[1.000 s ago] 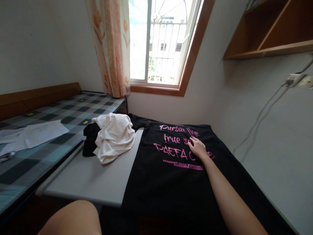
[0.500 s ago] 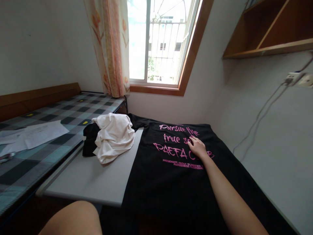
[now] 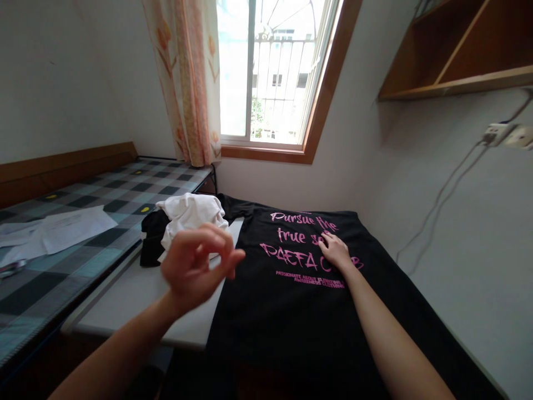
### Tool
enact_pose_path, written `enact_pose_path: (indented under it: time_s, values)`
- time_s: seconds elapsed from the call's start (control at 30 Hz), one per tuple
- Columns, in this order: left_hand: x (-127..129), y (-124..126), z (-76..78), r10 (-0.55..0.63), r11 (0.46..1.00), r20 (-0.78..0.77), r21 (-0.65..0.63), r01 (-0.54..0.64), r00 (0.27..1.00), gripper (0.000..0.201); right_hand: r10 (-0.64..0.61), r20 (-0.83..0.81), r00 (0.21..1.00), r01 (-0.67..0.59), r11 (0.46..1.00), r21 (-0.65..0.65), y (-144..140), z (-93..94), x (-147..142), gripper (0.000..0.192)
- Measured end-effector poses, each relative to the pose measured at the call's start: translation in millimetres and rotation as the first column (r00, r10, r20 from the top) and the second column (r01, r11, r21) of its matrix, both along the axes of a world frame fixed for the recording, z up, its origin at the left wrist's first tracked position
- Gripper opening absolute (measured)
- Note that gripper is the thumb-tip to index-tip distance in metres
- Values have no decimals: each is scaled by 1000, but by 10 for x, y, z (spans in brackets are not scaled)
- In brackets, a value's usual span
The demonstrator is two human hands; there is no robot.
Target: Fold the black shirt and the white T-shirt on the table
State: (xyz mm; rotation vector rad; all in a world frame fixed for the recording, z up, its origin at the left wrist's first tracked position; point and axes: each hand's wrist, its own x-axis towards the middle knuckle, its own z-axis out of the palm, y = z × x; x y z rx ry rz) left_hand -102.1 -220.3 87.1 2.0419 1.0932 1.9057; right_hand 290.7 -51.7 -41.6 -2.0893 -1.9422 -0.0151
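A black T-shirt [image 3: 275,316] with pink lettering lies spread over the table, its near part hanging past the front edge. Flat on the print rests my right hand [image 3: 335,251], fingers stretched out and holding nothing. My left hand [image 3: 200,264], slightly blurred, is raised in the air left of the shirt. Its fingers curl round toward the thumb in a loose ring, with nothing visible inside. Behind it a crumpled white cloth [image 3: 187,208] is partly hidden, lying against a folded black cloth [image 3: 151,244].
The light grey tabletop [image 3: 125,300] shows left of the shirt. Beside it stands a bed with a checked cover [image 3: 104,191] and some papers [image 3: 77,228]. A curtain [image 3: 187,83] hangs by the window [image 3: 278,83]. A wooden shelf [image 3: 458,86] and plugged-in cables [image 3: 449,189] are at right.
My left hand has come into view from the lower left and now covers part of the white cloth. My right hand stays on the shirt.
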Motion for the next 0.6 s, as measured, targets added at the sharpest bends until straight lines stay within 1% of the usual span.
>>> enact_pose_path:
  time_s: [0.03, 0.07, 0.1, 0.17, 0.2, 0.23, 0.27, 0.3, 0.33, 0.4, 0.47, 0.5, 0.53, 0.6]
  values:
    - [-17, 112, 70, 22, 999, 26, -35, -21, 999, 30, -1, -2, 1000, 1, 1000, 2, -1, 2, -2, 49]
    - [-62, 262, 91, 22, 996, 35, -90, -19, 999, 35, -2, -2, 1000, 2, 1000, 4, -2, 3, -4, 48]
    - [-135, 434, 70, 13, 988, 25, -151, -9, 1000, 41, -3, -2, 1000, 3, 1000, 5, -3, 5, -5, 48]
    - [-343, 784, -46, 4, 959, -33, -284, -13, 999, 48, -7, 0, 1000, 7, 1000, 2, -6, 7, -9, 48]
    - [-464, 935, -114, 39, 941, -88, -331, -67, 995, 49, -8, 2, 1000, 8, 1000, 0, -7, 8, -10, 48]
    - [-585, 1059, -173, 105, 920, -166, -358, -159, 981, 49, -10, 3, 1000, 10, 1000, -2, -9, 9, -12, 49]
    - [-698, 1154, -218, 172, 886, -269, -377, -269, 947, 48, -10, 4, 1000, 10, 1000, -4, -11, 11, -14, 49]
    - [-798, 1224, -246, 247, 842, -371, -376, -387, 895, 48, -10, 3, 1000, 10, 1000, -4, -13, 12, -15, 49]
    - [-884, 1273, -260, 313, 797, -453, -353, -490, 835, 47, -9, 1, 1000, 9, 1000, -3, -15, 13, -16, 49]
    - [-1011, 1334, -263, 419, 728, -562, -262, -633, 714, 42, -8, -6, 1000, 8, 1000, -2, -15, 14, -16, 48]
    - [-1092, 1379, -262, 493, 675, -618, -171, -717, 612, 41, -7, -12, 1000, 7, 1000, 2, -12, 11, -14, 48]
    - [-1121, 1402, -269, 510, 646, -643, -152, -748, 571, 45, -6, -13, 1000, 6, 1000, 5, -10, 8, -13, 48]
    - [-1144, 1426, -280, 504, 616, -672, -161, -771, 543, 51, -5, -14, 1000, 5, 1000, 8, -8, 4, -13, 48]
    - [-1176, 1469, -312, 444, 563, -721, -236, -792, 531, 61, -4, -14, 1000, 4, 1000, 15, -3, -4, -13, 48]
